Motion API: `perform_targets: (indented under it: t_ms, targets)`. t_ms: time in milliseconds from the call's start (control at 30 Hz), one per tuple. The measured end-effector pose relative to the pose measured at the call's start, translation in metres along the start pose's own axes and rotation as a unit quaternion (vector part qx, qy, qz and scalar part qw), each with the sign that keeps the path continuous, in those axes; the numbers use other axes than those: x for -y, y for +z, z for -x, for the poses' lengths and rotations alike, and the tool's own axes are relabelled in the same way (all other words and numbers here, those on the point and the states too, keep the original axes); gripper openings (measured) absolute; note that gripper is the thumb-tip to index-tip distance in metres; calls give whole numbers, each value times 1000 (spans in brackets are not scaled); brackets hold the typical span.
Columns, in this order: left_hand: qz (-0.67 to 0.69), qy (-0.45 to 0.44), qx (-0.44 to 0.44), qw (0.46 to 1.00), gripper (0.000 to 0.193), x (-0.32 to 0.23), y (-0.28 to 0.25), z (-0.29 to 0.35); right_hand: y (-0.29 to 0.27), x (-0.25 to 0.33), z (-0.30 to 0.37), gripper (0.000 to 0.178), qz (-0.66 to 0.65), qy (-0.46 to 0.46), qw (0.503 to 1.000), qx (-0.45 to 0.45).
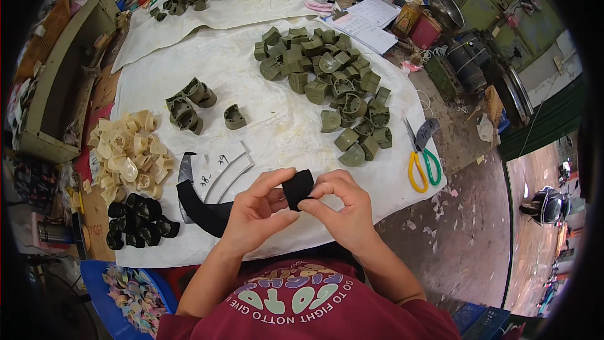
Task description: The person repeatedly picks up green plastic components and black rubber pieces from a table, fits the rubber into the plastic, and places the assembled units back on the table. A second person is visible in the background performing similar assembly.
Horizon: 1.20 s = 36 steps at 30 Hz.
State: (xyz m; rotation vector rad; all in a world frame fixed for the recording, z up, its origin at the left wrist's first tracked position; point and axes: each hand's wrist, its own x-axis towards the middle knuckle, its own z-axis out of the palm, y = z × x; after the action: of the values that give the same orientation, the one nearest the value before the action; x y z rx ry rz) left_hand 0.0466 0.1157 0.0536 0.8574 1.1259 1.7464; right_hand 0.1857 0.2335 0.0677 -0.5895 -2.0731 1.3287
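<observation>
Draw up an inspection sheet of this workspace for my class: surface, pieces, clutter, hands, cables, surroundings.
Surface: white sheet, creased, faintly stained.
Pieces: large green pile, cream pile, black pile, curved black strip.
Clutter: open scissors at right, papers at the far side.
Hands: left fingers and right fingers both hold one small black piece.
Cables: what looks like pale cord, bundled near a dark machine.
Surroundings: littered floor at right; blue tub of coloured scraps at lower left.
</observation>
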Motion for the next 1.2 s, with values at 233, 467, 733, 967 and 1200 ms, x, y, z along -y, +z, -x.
perform_targets:
  t_ms: [233,467,733,967,1200]
  targets:
    - [61,15,-18,998,45,7,-7,6,0,8,-4,24,-39,33,999,-9]
    - [227,-60,-11,972,43,9,-7,8,-1,-10,-11,31,-279,88,949,117]
    - [226,-79,-27,970,38,15,-11,9,2,0,-20,16,-148,78,984,58]
    - [343,-166,-54,923,55,12,14,7,32,-10,-12,17,-164,51,979,-106]
    - [-127,46,-109,985,55,4,5,-2,35,-10,-13,35,-198,-4,980,17]
